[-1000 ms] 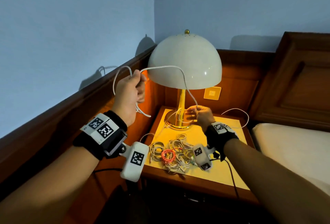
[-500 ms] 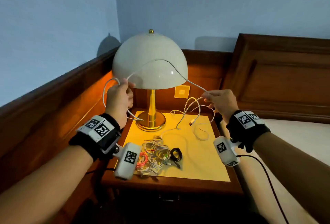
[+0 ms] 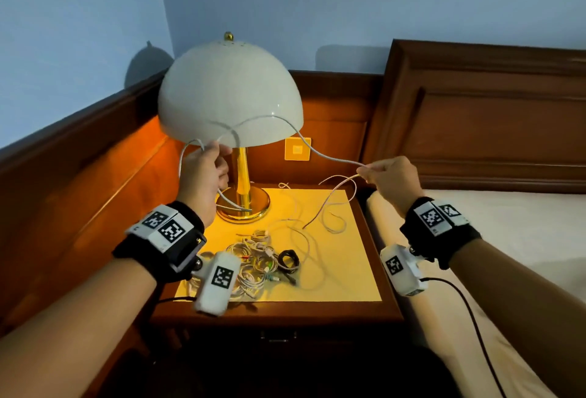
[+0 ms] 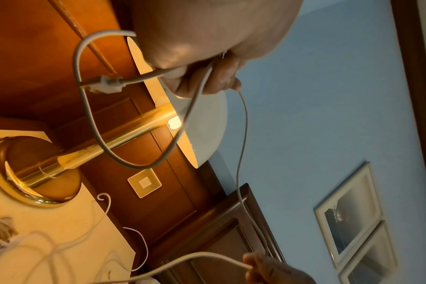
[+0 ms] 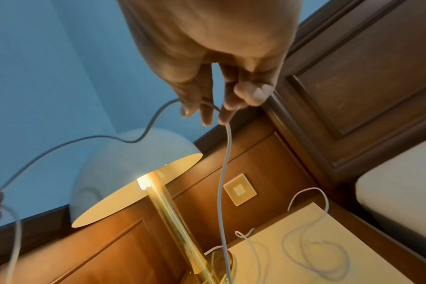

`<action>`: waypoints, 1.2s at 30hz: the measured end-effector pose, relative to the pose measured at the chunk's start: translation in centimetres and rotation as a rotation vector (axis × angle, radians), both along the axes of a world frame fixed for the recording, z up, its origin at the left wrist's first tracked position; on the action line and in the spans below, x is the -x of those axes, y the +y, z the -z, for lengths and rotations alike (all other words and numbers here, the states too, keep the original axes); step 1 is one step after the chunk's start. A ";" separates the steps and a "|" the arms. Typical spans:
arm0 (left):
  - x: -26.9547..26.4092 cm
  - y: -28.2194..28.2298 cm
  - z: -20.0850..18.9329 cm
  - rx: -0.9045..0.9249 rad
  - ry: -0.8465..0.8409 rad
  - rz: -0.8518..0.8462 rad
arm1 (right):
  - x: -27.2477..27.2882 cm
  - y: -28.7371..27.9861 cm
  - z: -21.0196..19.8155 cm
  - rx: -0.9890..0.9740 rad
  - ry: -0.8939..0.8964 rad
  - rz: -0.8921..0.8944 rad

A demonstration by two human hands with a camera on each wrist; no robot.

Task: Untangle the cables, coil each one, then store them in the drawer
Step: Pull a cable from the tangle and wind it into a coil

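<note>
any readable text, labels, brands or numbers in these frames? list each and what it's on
None: no words, brands or numbers can be read.
Wrist bands and camera pods: black-and-white square marker codes only, no letters.
Wall plate: a small square mark, not text.
Cable plug: no marking legible.
Framed pictures: blurred, nothing readable.

The wooden nightstand [image 3: 374, 308] carries a yellow mat [image 3: 342, 270], a brass lamp [image 3: 244, 204], tangled cables [image 3: 257, 258] and a loose white cable [image 3: 333, 223].
</note>
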State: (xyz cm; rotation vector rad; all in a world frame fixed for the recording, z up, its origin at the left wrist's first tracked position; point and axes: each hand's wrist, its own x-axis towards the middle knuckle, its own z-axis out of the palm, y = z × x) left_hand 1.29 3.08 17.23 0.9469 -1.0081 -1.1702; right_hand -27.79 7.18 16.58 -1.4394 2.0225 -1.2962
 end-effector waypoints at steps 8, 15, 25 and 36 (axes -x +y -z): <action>-0.3 -0.6 0.9 -0.002 -0.070 -0.004 | 2.9 1.8 1.4 0.030 -0.197 0.121; 1.0 -0.4 1.5 -0.045 -0.106 -0.025 | 2.8 3.1 -4.1 0.282 -0.428 0.026; -0.9 -2.0 2.4 -0.202 0.144 -0.145 | 2.0 2.9 5.0 0.018 0.184 -0.071; -4.3 -1.8 3.5 -0.254 0.057 -0.187 | 0.4 5.9 13.8 -0.427 0.107 -0.298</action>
